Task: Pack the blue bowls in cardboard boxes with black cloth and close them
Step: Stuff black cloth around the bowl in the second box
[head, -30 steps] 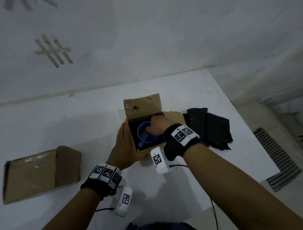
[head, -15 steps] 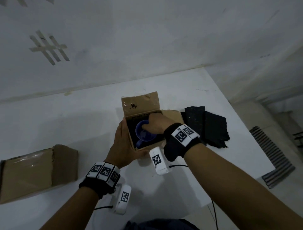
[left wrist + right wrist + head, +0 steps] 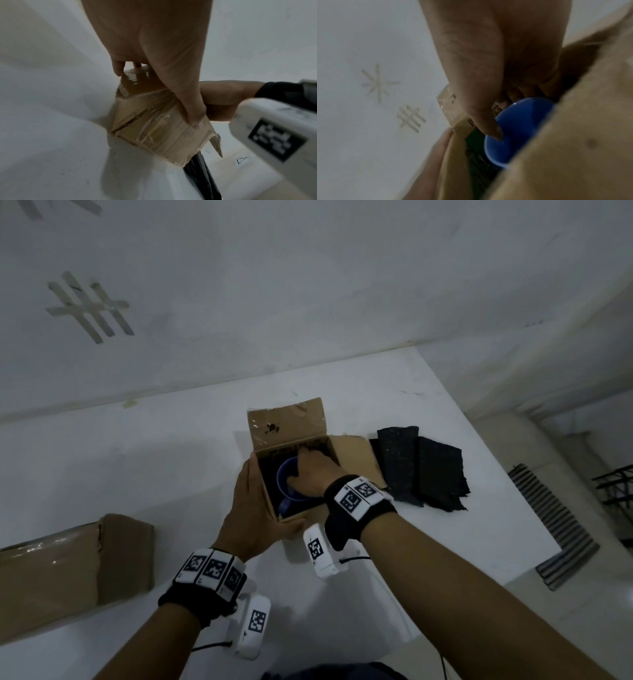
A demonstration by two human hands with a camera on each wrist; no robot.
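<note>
bowl seated in box, right hand on its rim, flaps open

at the left edge of the table (image 3: 445, 392) lies a second cardboard box (image 3: 68, 573) on its side, well apart from the work; no hand touches it.

nearer the table's middle, the left hand (image 3: 255, 513) grasps the open box (image 3: 274, 505) from outside. in the left wrist view the thumb lies down the near taped wall and the fingers (image 3: 118, 67) wrap round the far edge, so the hand is clamped on the box and steadies it.

inside the box, the blue bowl (image 3: 291, 486) sits mouth up on black cloth lining (image 3: 479, 159) that shows dark between the bowl and the left wall. the bowl fills most of the opening. being round, it has no long axis to align.

the right hand (image 3: 313, 474) reaches down into the box from the right side. its thumb (image 3: 489, 129) presses inside the bowl's rim and the other fingers curl over the far side of the rim, so the bowl lies directly under and between the digits. this hand is the nearer one to the bowl; the left touches only cardboard.

the far flap (image 3: 287, 421) stands upright, and the right flap (image 3: 356, 455) lies folded outward under the right wrist.

at the right of the box, touching the outward flap, lies the spare black cloth (image 3: 421, 467), folded, near the table's right edge.

judgement: the bowl appears placed. the next move likely calls for the right hand to release upward and travel right to the spare cloth, which lies on its own side, or to the flaps.
</note>
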